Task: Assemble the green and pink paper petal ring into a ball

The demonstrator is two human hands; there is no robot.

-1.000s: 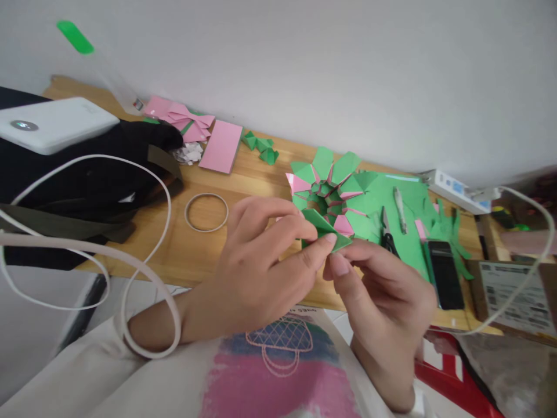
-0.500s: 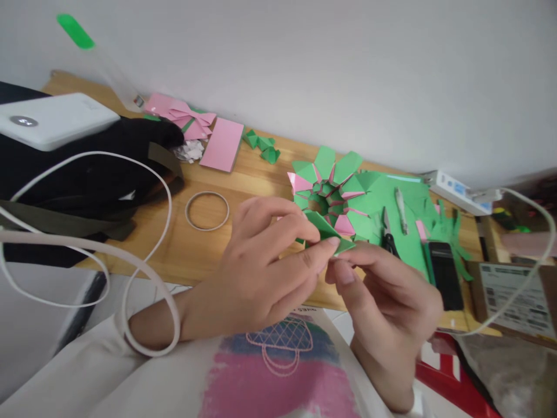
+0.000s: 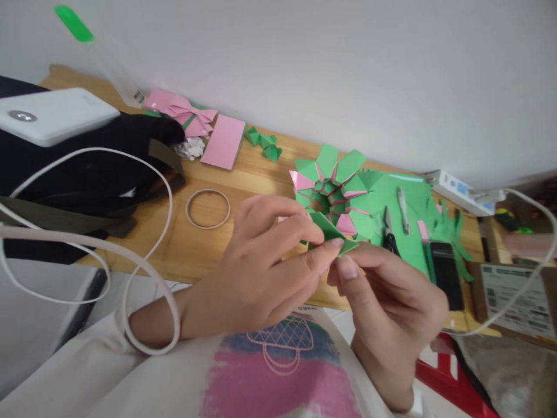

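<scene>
A small folded piece of green paper is pinched between my two hands above the front part of the table. My left hand grips its left side, with the fingers bent over it. At its right corner my right hand holds it between thumb and forefinger. Just behind it lies a ring of folded green and pink paper with an open centre. My fingers hide part of the held piece and the ring's near edge.
Scissors, a cutter and a phone lie right, by green sheets. A power strip is behind. Left are pink card, a tape roll-like ring, a black bag and white cable loops.
My right hand has shifted slightly to the right. The green piece stays between both hands, and a little more of its surface shows. The camera view has moved slightly.
</scene>
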